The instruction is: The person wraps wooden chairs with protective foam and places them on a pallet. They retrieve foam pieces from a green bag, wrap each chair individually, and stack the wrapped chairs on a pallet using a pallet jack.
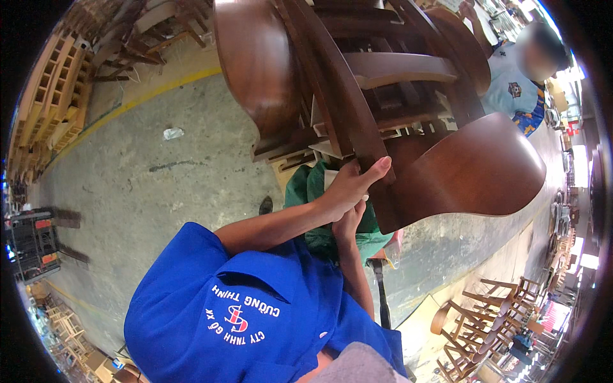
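Note:
Dark brown wooden chairs (399, 70) are piled in front of me, with glossy curved panels on both sides. My left hand (350, 186) is closed round the lower end of a long curved chair leg (348, 105), its thumb lying along the wood. Close below it, my right hand (348, 218) has its fingers curled near the same end; what they hold, if anything, is hidden. A broad curved panel (491, 169) reaches out to the right of my hands. Green cloth (313, 191) hangs behind and beneath my wrists.
Across the pile, at the upper right, stands a person in a light blue shirt (501, 80), one hand raised by the chairs. Stacked wooden frames (54, 96) line the far left. More brown chairs (488, 325) stand at the lower right. A pallet truck (35, 246) is at left.

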`<control>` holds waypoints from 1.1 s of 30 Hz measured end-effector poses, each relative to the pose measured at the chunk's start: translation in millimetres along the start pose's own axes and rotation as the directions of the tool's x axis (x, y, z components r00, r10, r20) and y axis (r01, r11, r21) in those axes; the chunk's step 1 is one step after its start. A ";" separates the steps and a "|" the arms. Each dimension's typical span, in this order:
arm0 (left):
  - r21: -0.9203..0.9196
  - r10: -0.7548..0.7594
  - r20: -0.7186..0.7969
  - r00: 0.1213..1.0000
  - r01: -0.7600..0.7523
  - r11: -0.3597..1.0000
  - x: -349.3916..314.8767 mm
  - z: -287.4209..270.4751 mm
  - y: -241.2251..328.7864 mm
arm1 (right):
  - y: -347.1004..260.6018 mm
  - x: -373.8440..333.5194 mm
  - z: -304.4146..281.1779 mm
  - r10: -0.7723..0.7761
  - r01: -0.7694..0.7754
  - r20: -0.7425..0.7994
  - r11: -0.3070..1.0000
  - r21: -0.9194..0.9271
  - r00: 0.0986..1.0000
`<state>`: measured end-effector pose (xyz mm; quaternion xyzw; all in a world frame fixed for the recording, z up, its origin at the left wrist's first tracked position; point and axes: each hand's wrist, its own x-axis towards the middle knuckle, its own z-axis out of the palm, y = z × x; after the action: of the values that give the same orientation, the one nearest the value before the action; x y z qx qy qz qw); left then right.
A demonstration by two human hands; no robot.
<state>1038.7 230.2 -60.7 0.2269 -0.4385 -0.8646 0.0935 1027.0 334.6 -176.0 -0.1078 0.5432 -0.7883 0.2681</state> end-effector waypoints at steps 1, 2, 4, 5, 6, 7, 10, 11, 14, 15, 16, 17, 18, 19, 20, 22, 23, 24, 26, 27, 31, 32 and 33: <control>-0.029 0.026 0.001 1.000 -0.025 0.999 -1.4 1.3 0.1 | 3.6 2.0 -0.6 -0.005 0.002 -0.043 0.997 -0.072 0.999; -0.048 0.047 -0.008 0.999 -0.047 0.998 -2.2 1.2 0.7 | 5.5 2.1 -3.2 0.015 -0.022 -0.053 0.990 -0.140 0.998; -0.076 0.085 -0.037 0.996 -0.087 0.993 -6.4 -0.6 1.4 | 7.4 0.3 -8.8 0.083 -0.099 -0.079 0.966 -0.240 0.993; -0.072 0.050 -0.057 0.997 -0.054 0.996 -8.6 -2.0 1.9 | 7.3 -0.5 -11.1 0.131 -0.152 -0.095 0.950 -0.273 0.987; -0.155 0.001 -0.058 0.998 -0.010 0.988 -12.3 -4.9 2.6 | 7.8 -0.7 -11.4 0.215 -0.265 -0.189 0.918 -0.296 0.958; -0.224 -0.099 -0.053 0.994 0.085 0.971 -15.3 -8.4 3.7 | 7.6 0.6 -11.5 0.169 -0.179 -0.081 0.974 -0.137 0.982; -0.359 -0.217 -0.012 0.976 0.198 0.912 -25.7 -13.5 3.8 | 11.1 15.0 -2.3 0.145 -0.135 -0.007 0.939 0.316 0.989; -0.405 -0.199 0.031 0.979 0.195 0.893 -28.0 -14.2 3.3 | 13.4 21.7 2.3 0.151 -0.145 0.017 0.911 0.387 0.988; -0.419 -0.150 0.069 0.986 0.165 0.893 -31.0 -16.0 1.4 | 15.3 47.0 9.0 0.151 -0.178 0.094 0.854 0.490 0.984; -0.420 -0.137 0.058 0.989 0.149 0.895 -31.0 -16.3 0.6 | 14.6 53.2 10.0 0.148 -0.186 0.114 0.843 0.505 0.982; -0.418 -0.138 0.050 0.989 0.146 0.896 -31.2 -16.8 -0.2 | 13.8 57.3 10.9 0.145 -0.193 0.132 0.835 0.515 0.981; -0.428 -0.123 0.043 0.991 0.130 0.894 -30.9 -17.7 -0.8 | 12.4 61.1 11.7 0.146 -0.200 0.143 0.829 0.522 0.979; -0.419 -0.145 0.032 0.989 0.145 0.896 -31.5 -18.5 -1.6 | 10.6 60.9 12.1 0.146 -0.206 0.154 0.826 0.524 0.977; -0.421 -0.150 0.022 0.988 0.146 0.895 -32.8 -18.8 -2.8 | 8.9 61.6 12.8 0.147 -0.210 0.159 0.823 0.527 0.976; -0.415 -0.148 0.015 0.989 0.141 0.899 -33.0 -20.2 -3.2 | 7.4 59.6 13.4 0.146 -0.215 0.168 0.821 0.528 0.975; -0.437 -0.153 0.045 0.987 0.157 0.886 -34.5 -21.7 -5.1 | 5.7 57.3 14.9 0.137 -0.219 0.187 0.812 0.541 0.973; -0.446 -0.159 0.061 0.985 0.170 0.879 -35.1 -22.4 -6.0 | 5.4 57.0 15.2 0.129 -0.219 0.198 0.805 0.552 0.972; -0.457 -0.150 0.062 0.987 0.162 0.875 -34.5 -22.7 -7.1 | 5.7 57.3 15.1 0.124 -0.225 0.212 0.795 0.563 0.969; -0.481 -0.129 0.073 0.989 0.148 0.864 -32.7 -23.4 -9.6 | 5.5 58.2 12.0 0.098 -0.238 0.261 0.775 0.586 0.960; -0.482 -0.134 0.066 0.989 0.149 0.863 -31.1 -23.8 -11.0 | 4.3 57.7 8.6 0.079 -0.246 0.291 0.764 0.597 0.953; -0.512 -0.174 0.118 0.978 0.210 0.833 -26.1 -27.1 -18.3 | -13.8 33.0 -15.1 0.007 -0.261 0.437 0.810 0.524 0.899; -0.518 -0.199 0.155 0.968 0.251 0.817 -24.9 -28.5 -21.0 | -22.0 13.9 -24.0 0.034 -0.080 0.332 0.989 0.126 0.943; -0.529 -0.195 0.153 0.969 0.248 0.812 -24.1 -30.6 -24.0 | -30.7 -5.9 -32.7 0.157 -0.090 0.146 0.918 -0.385 0.977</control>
<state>1075.3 231.3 -88.0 0.2006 -0.1494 -0.9677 0.0324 1007.4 372.0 -159.9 -0.1910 0.6645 -0.6383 0.3383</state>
